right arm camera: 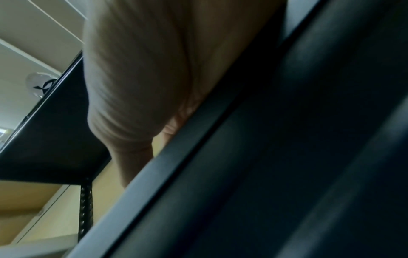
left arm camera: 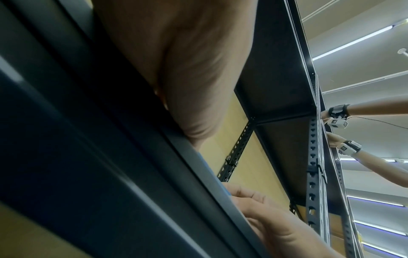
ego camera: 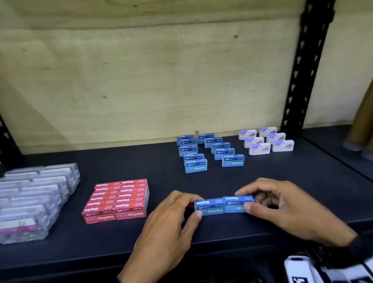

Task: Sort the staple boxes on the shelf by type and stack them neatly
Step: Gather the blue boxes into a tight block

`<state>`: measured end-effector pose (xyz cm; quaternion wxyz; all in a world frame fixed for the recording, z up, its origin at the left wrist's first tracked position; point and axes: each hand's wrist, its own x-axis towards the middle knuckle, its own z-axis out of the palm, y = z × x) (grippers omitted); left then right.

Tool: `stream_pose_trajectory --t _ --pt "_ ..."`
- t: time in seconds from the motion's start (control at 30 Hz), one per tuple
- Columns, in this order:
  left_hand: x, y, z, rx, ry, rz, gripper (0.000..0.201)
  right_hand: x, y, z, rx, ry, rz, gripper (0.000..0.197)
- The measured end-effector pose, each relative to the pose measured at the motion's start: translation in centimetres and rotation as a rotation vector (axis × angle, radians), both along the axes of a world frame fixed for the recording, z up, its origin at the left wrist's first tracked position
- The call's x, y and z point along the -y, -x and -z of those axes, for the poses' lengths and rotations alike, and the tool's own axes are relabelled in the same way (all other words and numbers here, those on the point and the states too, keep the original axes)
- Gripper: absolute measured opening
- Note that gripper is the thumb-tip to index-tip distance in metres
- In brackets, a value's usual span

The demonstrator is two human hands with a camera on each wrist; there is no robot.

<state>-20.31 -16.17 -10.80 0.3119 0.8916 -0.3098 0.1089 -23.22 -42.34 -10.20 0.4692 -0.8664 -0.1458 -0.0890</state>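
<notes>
We see two blue boxes [ego camera: 224, 205] reading "Staples", side by side, pinched between left hand [ego camera: 166, 233] and right hand [ego camera: 290, 208].

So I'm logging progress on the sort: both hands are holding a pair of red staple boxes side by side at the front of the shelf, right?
Not quite: the pair is blue, not red. The head view shows the left hand and right hand holding two blue staple boxes side by side at the front of the shelf. The red boxes sit stacked further left, untouched.
</notes>
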Motion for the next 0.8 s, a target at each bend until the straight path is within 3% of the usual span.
stream_pose_trajectory --t 0.37,0.53,0.67,0.8 --pt "-0.2 0.0 0.4 -0.019 0.014 -0.006 0.023 0.1 0.1 -0.2 0.001 0.043 -0.002 0.022" --pt "-0.1 0.3 0.2 -0.056 -0.009 -0.035 0.044 -0.3 0.3 -0.5 0.005 0.014 0.018 0.019" --pt "-0.5 0.5 -2.0 -0.153 -0.01 -0.028 0.058 -0.3 0.4 -1.7 -0.031 0.018 0.07 0.031" --pt "-1.1 0.1 -6.0 -0.104 -0.193 -0.038 0.057 0.4 0.8 -5.3 -0.021 0.192 0.092 0.043"
